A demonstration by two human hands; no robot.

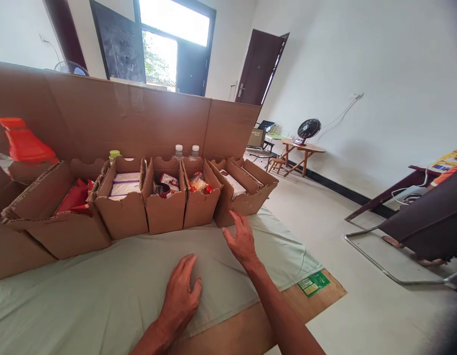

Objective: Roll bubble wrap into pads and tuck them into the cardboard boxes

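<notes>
Head view: pale green cloth (102, 291) spread over a cardboard sheet (320, 296) on the floor, bare cardboard showing at the near right corner with a green label (314, 283) on it. Left hand (181, 296) flat on the cloth near its near edge, palm down, fingers loosely together, holding nothing. Right hand (241, 241) just above the cloth, fingers spread and slightly bent, empty, near the rightmost box (243, 192). Row of open cardboard boxes (161, 207) along the far edge of the cloth, with packets inside. Behind them a tall cardboard wall (121, 118), two water bottles (186, 152) against it. Farther right, grey floor, white wall, small wooden table (304, 150) with black fan (307, 129), dark door (260, 66).
</notes>
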